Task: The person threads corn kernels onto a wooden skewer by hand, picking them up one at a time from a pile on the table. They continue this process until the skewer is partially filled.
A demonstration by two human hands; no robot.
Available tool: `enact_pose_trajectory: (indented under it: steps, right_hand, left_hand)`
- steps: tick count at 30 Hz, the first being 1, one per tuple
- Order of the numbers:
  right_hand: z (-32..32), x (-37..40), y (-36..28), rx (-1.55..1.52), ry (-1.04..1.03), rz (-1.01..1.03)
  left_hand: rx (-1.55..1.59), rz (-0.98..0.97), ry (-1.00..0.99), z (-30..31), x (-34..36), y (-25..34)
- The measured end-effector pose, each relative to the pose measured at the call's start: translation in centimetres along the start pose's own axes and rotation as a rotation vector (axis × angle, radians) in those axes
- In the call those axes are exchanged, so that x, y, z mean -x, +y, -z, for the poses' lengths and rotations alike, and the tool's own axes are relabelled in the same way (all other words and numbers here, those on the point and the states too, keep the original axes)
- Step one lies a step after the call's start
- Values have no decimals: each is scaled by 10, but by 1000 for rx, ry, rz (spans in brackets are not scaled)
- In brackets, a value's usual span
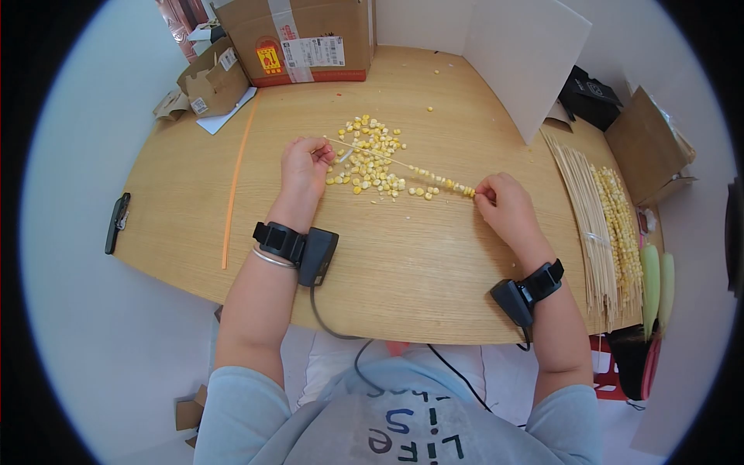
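A thin wooden skewer (pixel 380 154) is stretched between my hands above the table. Yellow and white corn kernels (pixel 442 181) are threaded along its right half; the left half is bare. My left hand (pixel 308 164) is closed near the skewer's bare left end; whether its fingertips grip the skewer is too small to tell. My right hand (pixel 505 203) pinches the loaded right end between thumb and finger. Loose corn kernels (pixel 364 167) lie in a pile on the wooden table (pixel 387 271), beneath the skewer and beside my left hand.
At the right lie bare skewers (pixel 581 209), kernel-filled skewers (pixel 618 225) and green corn ears (pixel 651 287). Cardboard boxes (pixel 310 39) stand at the back left, a white board (pixel 527 62) at the back right. An orange strip (pixel 236 194) lies on the left.
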State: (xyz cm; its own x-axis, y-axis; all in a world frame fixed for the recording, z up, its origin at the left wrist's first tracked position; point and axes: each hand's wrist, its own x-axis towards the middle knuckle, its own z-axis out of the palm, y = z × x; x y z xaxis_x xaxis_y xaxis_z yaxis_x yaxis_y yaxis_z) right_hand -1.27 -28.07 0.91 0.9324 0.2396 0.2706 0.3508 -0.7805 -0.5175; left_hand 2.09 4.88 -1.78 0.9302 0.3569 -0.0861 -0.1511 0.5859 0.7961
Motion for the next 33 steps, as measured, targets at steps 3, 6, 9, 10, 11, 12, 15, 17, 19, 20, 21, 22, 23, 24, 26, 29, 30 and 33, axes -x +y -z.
enact_pose_trajectory:
  steps: [3, 6, 9, 10, 11, 12, 15, 17, 19, 20, 21, 22, 23, 24, 26, 29, 30, 33]
  right_hand:
    - [-1, 0, 2, 35, 4, 11]
    - [-1, 0, 3, 60, 0, 33]
    - [-2, -1, 5, 82, 4, 68]
    - [-3, -1, 6, 84, 7, 87]
    - [-3, -1, 7, 84, 8, 86]
    - [-4, -1, 7, 86, 6, 94]
    - [-4, 0, 6, 88, 0, 105]
    - [-3, 0, 5, 87, -4, 106]
    - [-4, 0, 6, 79, 0, 115]
    - [-4, 0, 6, 79, 0, 115]
    - [-4, 0, 5, 79, -2, 104]
    - [-3, 0, 5, 79, -3, 93]
    - [-3, 0, 4, 79, -3, 93]
    - [-2, 0, 2, 80, -4, 72]
    - [-2, 0, 0, 81, -5, 51]
    - [-1, 0, 0, 57, -12, 26]
    - [-1, -1, 1, 51, -12, 57]
    - [-1, -1, 3, 46, -21, 98]
  left_hand:
    - [31, 16, 12, -3, 1, 1]
    - [56, 34, 3, -2, 0, 2]
    - [57, 43, -22, -2, 0, 2]
    - [65, 42, -24, -2, 0, 2]
    - [64, 43, -25, -2, 1, 2]
    - [71, 49, -31, -2, 1, 2]
    - [77, 58, -37, -2, 0, 3]
    - [78, 61, -36, -2, 0, 3]
    - [79, 72, -31, -2, 1, 3]
    - [79, 72, -31, -3, 1, 4]
    - [74, 71, -37, -3, 2, 4]
    - [69, 69, -44, -4, 2, 4]
    - [69, 69, -44, -4, 3, 4]
    - [69, 66, -51, -4, 3, 4]
    - [70, 63, -59, -3, 1, 2]
    - [80, 64, -76, 3, -3, 1]
    - [95, 81, -57, 3, -4, 2]
    - [113, 99, -45, 4, -4, 2]
